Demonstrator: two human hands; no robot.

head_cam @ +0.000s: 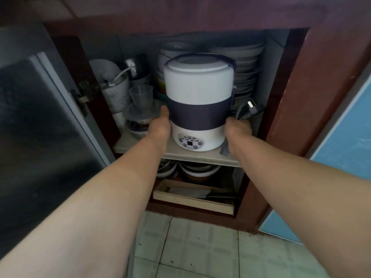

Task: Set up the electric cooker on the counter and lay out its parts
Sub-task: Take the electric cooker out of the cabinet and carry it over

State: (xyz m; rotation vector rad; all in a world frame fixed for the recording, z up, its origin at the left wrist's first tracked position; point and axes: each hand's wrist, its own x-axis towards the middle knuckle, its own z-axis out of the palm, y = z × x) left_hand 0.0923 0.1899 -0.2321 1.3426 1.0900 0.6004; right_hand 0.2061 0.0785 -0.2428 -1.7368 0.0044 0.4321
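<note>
Forearms, two, bare: stretched forward over the tiled floor (pixel 190 247) into an open cabinet.

Wooden box (pixel 192 199), one, shallow: cabinet bottom, under the shelf (pixel 200 155).

Left grip (pixel 159 125): clasps the left side of the electric cooker (pixel 196 91), thumb up against its dark band.

Right grip (pixel 237 128): clasps the cooker's right side, fingers hidden behind it.

Electric cooker, one: upright white cylinder, dark band round the middle, flat lid, round control panel low in front. It is at the shelf's front edge; whether it is lifted cannot be told.

Power cord (pixel 249 109), one, black, with plug: just beside the right grip.

Stack of plates (pixel 247 67), one: right rear.
</note>
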